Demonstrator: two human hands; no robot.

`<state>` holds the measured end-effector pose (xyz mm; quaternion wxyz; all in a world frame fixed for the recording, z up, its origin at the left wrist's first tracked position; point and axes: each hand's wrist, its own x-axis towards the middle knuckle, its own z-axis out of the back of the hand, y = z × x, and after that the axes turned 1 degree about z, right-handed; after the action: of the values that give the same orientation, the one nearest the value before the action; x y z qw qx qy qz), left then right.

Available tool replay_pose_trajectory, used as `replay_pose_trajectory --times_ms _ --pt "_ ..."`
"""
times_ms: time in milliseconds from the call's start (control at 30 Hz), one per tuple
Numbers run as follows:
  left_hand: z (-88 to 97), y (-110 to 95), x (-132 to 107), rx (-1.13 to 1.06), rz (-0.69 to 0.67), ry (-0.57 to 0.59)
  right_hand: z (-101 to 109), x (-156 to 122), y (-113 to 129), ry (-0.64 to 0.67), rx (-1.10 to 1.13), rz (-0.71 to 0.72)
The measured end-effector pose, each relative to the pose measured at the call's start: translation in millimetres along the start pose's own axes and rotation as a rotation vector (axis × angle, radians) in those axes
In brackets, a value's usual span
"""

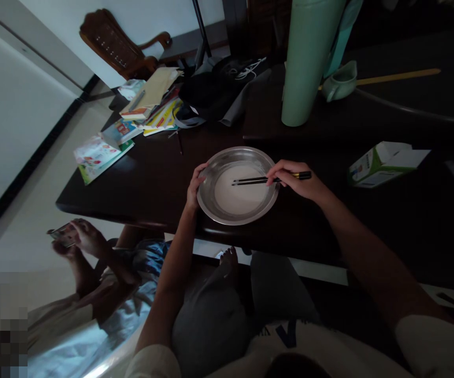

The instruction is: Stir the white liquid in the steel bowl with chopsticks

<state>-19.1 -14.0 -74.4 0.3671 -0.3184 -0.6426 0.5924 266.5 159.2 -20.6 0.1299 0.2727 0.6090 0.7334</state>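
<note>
The print on the green-and-white box (pixel 384 167) is too small to read. The metal bowl (pixel 210 193) sits on the desk (pixel 151 176) between both hands: the left hand (pixel 195 185) grips its rim, the right hand (pixel 292 177) grasps black chopsticks (pixel 250 181) reaching over the pale liquid (pixel 238 198).

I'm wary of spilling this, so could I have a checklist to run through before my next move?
1. Left hand on the side of the metal bowl: ok.
2. Chopsticks held in the right hand: ok.
3. Chopstick tips within the bowl's rim: ok.
4. Bowl well back from the table's near edge: not ok, it sits close to it.
5. Open carton apart from the bowl: ok.
6. Pale mixture free of lumps: cannot tell.
</note>
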Motion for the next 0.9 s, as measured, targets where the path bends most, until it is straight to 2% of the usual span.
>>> replay_pose_trajectory --times_ms 167,400,567,767,833,900 --pt "-0.1 -1.8 -0.1 -0.005 0.000 -0.008 6.7 1.1 0.1 -0.133 0.052 0.021" --pt "-1.4 -4.1 0.7 -0.008 -0.010 0.003 1.1 0.2 3.0 -0.027 0.018 -0.005" --pt "-2.7 -5.8 0.6 -0.003 0.002 0.001 9.1 0.8 2.7 -0.162 0.055 0.010" --pt "-2.7 -7.6 0.8 -0.013 -0.003 0.005 -0.5 -1.0 0.4 0.007 0.003 -0.034" --pt "-1.5 -7.5 0.9 0.000 0.002 -0.003 0.3 -0.7 0.6 -0.041 -0.049 -0.033" --pt "0.0 -6.7 1.0 0.004 0.015 -0.010 5.6 0.0 0.9 -0.157 -0.054 -0.028"
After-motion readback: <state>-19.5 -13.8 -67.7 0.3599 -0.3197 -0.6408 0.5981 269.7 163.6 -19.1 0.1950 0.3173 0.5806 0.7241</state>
